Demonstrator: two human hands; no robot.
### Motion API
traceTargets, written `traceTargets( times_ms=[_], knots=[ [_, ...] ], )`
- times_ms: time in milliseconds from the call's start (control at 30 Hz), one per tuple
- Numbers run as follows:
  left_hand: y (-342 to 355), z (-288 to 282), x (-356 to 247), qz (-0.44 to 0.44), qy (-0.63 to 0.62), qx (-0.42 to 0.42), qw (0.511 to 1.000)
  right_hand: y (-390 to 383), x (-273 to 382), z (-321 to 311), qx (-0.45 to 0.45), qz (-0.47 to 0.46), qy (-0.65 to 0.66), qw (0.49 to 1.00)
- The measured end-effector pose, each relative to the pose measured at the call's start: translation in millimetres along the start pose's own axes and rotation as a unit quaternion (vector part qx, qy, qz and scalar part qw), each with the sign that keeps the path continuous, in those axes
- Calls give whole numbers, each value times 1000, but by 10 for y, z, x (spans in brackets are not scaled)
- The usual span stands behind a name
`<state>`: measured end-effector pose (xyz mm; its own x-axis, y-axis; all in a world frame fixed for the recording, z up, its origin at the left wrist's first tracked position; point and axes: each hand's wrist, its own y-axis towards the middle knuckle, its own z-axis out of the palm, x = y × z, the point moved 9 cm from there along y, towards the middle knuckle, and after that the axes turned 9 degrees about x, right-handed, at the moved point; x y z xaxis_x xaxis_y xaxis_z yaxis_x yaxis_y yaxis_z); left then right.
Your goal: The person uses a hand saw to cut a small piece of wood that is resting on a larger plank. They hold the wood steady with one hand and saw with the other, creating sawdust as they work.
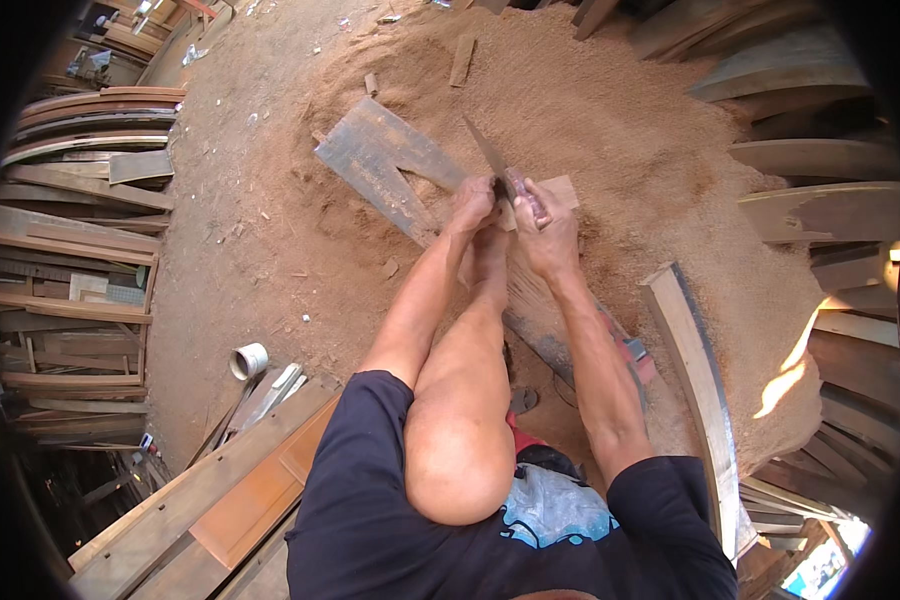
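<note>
My right hand [552, 232] is wrapped round the brown handle of a handsaw [487, 150], its blade pointing forward and to the left. Close beside it, my left hand [474, 204] is closed at the near end of a short pale piece of wood [562, 190], which runs behind the saw handle and my right hand. Exactly where blade and wood meet is hidden by my hands. Beneath lies a long worn plank [375, 150] with a V-shaped notch, and my bare foot [488, 262] presses on it below my left hand.
Sawdust [610, 110] covers the ground around the plank. A curved timber [692, 365] stands at the right. Stacked boards [80, 240] line the left, with more boards [830, 210] along the right. A white cup [249, 361] lies near long timbers [210, 490] at lower left.
</note>
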<state>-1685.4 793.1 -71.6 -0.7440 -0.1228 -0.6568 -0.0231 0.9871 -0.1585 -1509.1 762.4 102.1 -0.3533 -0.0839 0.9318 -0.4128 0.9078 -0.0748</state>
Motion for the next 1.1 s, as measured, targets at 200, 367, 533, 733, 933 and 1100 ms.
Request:
traceTargets(
  times_ms=[200,367,533,733,933,1100],
  knots=[
    [-104,-25,-36,-54,20,-17,998,-2009,185,-590,46,52,25,997],
    [-100,-11,-41,-35,-9,10,999,-1761,182,-494,0,-53,2,999],
    [54,45,337,-94,-71,-5,993,46,-16,48,-17,-11,-23,1000],
    [-88,-17,30,-49,31,1,998,-1726,14,-479,57,72,-33,995],
    [3,33,-95,-32,52,34,998,-2208,636,-720,24,-77,-81,993],
    [142,-42,445,-45,16,-71,996,-1268,422,-611,-6,-46,-35,998]
  ],
)
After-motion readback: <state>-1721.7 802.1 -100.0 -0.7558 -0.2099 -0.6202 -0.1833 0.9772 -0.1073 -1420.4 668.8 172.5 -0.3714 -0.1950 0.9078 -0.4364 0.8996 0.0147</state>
